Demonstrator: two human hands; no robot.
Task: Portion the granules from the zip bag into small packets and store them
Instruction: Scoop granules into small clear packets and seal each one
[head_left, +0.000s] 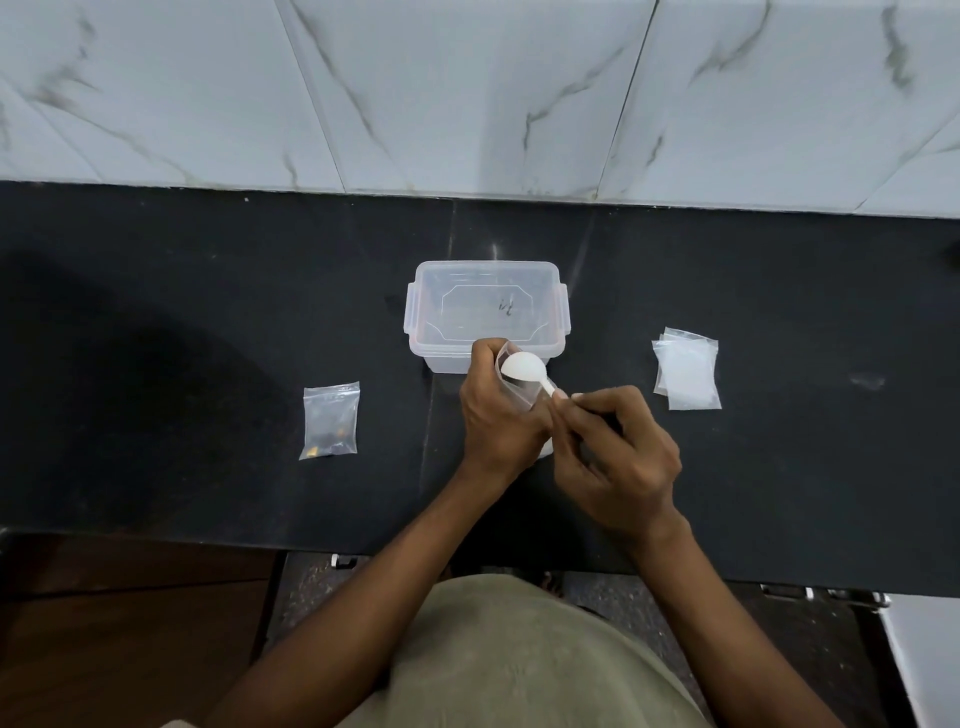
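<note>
Step now: filling one small packet (514, 384) with a white plastic spoon (522, 368), in front of the clear tub (485, 312).
Left hand (496, 415): fingers curled round the small packet, holding its mouth open and up.
Right hand (613, 447): fingertips (563, 397) pressed together on the end of the spoon handle, pinching it.
Spoon: bowl turned over right at the packet's mouth, back side up; cannot tell if any granules are on it.
Zip bag (330, 421): flat on the black counter (156, 312), well off to the left, with a few dark and yellow bits at the bottom.
Empty packets (687, 368): small pile on the counter, off to the right.
Tub: lid off, nearly bare inside, only some tiny dark specks near the middle.
How far along: looks early, since no filled packet shows in the tub.
Next move, a guess: tip the spoon slowly so nothing spills, pull it out, press the packet's strip closed, then drop the packet in the tub.
Take care: thin packet, floppy mouth, easy to miss.
Writing: none to read on the bags, spoon or tub.
</note>
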